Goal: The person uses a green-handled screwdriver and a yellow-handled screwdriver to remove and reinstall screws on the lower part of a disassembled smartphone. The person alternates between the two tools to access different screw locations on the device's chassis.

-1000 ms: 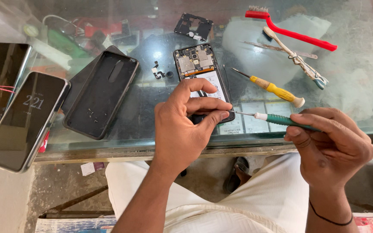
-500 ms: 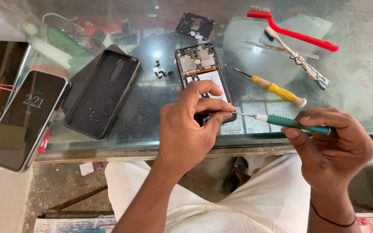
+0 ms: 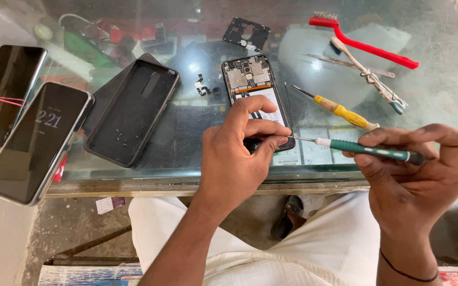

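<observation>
Opened phone (image 3: 255, 92), back cover off, lies face down on the glass desk (image 3: 186, 159) near its front edge, circuit board and battery exposed. Left hand (image 3: 237, 159) rests on its lower end, fingers curled together, pinning it. Right hand (image 3: 414, 180) is clamped on a green screwdriver (image 3: 369, 150), tip at the phone's lower right corner. Risk, as I judge it: the tip slipping off the screw and scratching the board, since the tool comes in at a shallow angle.
</observation>
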